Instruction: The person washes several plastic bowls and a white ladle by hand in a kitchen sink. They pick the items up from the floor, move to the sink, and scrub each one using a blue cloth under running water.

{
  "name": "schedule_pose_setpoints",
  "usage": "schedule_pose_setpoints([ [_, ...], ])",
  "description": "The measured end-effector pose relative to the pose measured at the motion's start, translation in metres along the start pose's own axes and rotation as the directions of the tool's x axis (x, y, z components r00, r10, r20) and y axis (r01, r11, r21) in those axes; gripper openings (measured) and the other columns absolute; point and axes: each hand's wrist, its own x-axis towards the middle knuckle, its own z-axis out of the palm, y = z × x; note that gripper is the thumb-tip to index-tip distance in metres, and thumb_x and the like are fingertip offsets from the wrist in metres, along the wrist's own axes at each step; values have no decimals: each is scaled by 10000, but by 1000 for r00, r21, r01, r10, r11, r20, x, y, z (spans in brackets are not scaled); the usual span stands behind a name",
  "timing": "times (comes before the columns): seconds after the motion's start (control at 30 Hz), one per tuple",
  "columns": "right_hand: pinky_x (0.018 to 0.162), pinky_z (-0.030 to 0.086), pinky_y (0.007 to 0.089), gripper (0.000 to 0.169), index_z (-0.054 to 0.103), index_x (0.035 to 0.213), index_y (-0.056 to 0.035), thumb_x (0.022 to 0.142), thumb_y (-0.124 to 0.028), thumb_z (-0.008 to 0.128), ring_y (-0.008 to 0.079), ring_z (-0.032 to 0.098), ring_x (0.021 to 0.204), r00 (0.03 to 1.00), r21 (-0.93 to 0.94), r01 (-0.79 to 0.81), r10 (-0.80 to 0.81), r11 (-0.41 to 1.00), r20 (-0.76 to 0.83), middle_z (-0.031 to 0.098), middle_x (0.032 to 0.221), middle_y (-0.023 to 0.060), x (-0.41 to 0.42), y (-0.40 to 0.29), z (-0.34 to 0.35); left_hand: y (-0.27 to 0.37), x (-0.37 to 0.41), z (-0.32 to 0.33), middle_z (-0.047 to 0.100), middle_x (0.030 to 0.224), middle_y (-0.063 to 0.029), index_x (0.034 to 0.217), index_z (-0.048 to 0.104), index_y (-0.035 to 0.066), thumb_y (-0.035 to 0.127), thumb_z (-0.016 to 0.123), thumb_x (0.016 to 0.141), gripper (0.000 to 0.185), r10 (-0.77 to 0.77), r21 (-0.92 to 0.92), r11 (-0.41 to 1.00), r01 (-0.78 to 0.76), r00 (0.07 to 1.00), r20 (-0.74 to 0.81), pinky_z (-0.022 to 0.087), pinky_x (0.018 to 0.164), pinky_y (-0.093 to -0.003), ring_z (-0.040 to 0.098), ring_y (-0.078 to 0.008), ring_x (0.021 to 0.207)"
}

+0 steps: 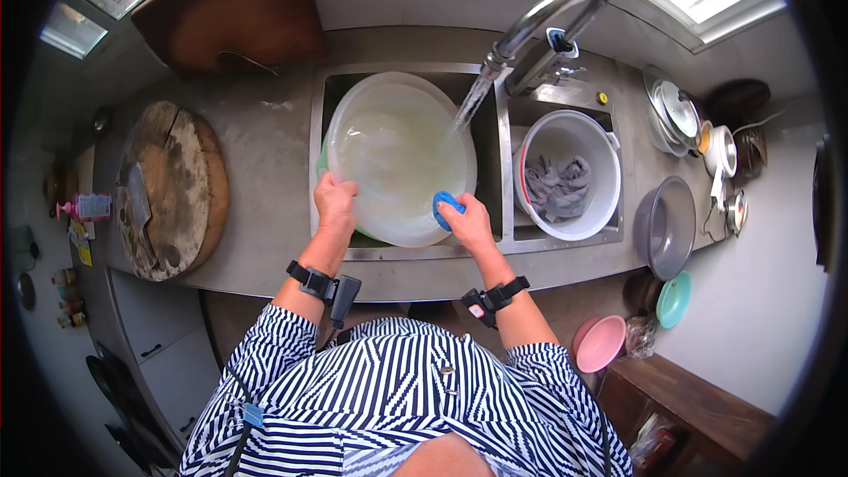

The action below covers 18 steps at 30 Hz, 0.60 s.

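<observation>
A large pale plastic basin (336, 146) sits in the left bowl of the steel double sink (404, 254), with cloudy water in it. My left hand (334, 200) grips the basin's rim at the near left. In my right hand (472, 220) is a blue sponge or scrubbing pad (445, 207), held against the near right rim. Water runs from the chrome faucet (507, 40) into the basin's right side. Part of a green vessel (322, 160) shows beneath the basin; the rest of it is hidden.
A white bucket (606, 192) with grey cloth (560, 185) stands in the right sink bowl. To the left, a round wooden chopping block (185, 212) bears a cleaver (139, 195). A grey basin (669, 228) and stacked glass lids (676, 109) are on the right.
</observation>
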Motion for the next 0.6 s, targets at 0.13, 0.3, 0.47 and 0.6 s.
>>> schedule_pose_setpoints([
  [0.13, 645, 459, 372, 420, 567, 787, 26, 678, -371, 646, 301, 582, 670, 993, 62, -91, 95, 994, -65, 587, 706, 196, 1, 22, -4, 4, 1, 19, 513, 702, -8, 711, 485, 33, -78, 517, 620, 147, 59, 122, 990, -63, 998, 36, 398, 555, -248, 473, -101, 609],
  [0.3, 658, 458, 376, 417, 570, 766, 18, 671, -382, 638, 309, 590, 694, 983, 74, -124, 132, 990, -128, 596, 718, 194, -1, 37, -14, 40, -32, 64, 425, 589, 11, 588, 384, 66, 19, 612, 644, 240, 138, 236, 958, -162, 983, 117, 359, 486, -268, 372, -88, 543],
  [0.47, 667, 455, 396, 418, 568, 758, 8, 665, -395, 627, 329, 593, 710, 977, 70, -165, 173, 984, -122, 599, 726, 199, 5, 51, -21, 58, -65, 107, 452, 579, -5, 607, 431, 39, 116, 679, 696, 274, 181, 362, 892, -271, 947, 264, 381, 502, -274, 399, -95, 545],
  [0.6, 679, 452, 406, 415, 567, 765, 4, 668, -397, 617, 352, 588, 723, 979, 64, -147, 154, 987, -136, 602, 740, 206, 4, 52, -19, 62, -58, 110, 494, 580, -18, 627, 480, 26, 132, 690, 712, 250, 256, 345, 881, -325, 939, 230, 405, 520, -288, 446, -104, 556],
])
